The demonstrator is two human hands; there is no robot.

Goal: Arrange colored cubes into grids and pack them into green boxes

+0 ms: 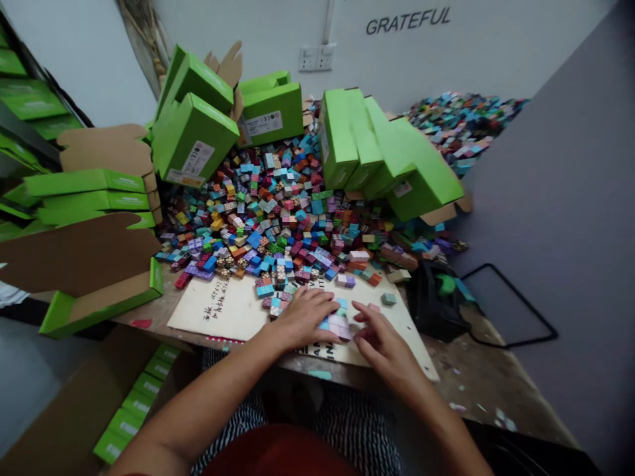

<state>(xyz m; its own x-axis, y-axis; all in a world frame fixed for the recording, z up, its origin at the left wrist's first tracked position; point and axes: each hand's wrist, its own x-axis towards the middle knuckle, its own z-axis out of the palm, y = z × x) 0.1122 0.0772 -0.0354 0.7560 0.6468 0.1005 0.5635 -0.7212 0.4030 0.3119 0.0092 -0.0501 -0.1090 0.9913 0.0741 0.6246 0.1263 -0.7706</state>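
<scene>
A block of small pink and blue cubes (pixel 335 326) sits on a pale printed card sheet (pixel 223 311), directly in front of the person and between the two hands in the head camera view. Its long axis runs roughly across the view, sloping slightly down to the right. The left hand (pixel 308 318) is the nearer: it lies palm down with the fingers closed together and reaching over the block's left end, though whether they grip it cannot be told. The right hand (pixel 381 337) comes in from the right, its fingers curled in a narrow shape, with the fingertips (pixel 358 325) just beside the block's right end and no cube visibly held.

A column of mixed cubes (pixel 276 296) stands just beyond the left hand, while a loose teal cube (pixel 388 299) lies on the sheet beyond the right hand. Behind them a large heap of multicoloured cubes (pixel 268 211) spreads across the worn wooden counter (pixel 476 370), hemmed by bright green cardboard boxes (pixel 193 139), some tilted and some with their flaps open. A black bag (pixel 436 297) sits at the counter's far right, and more green boxes (pixel 136 403) lie in a carton below the near left edge.
</scene>
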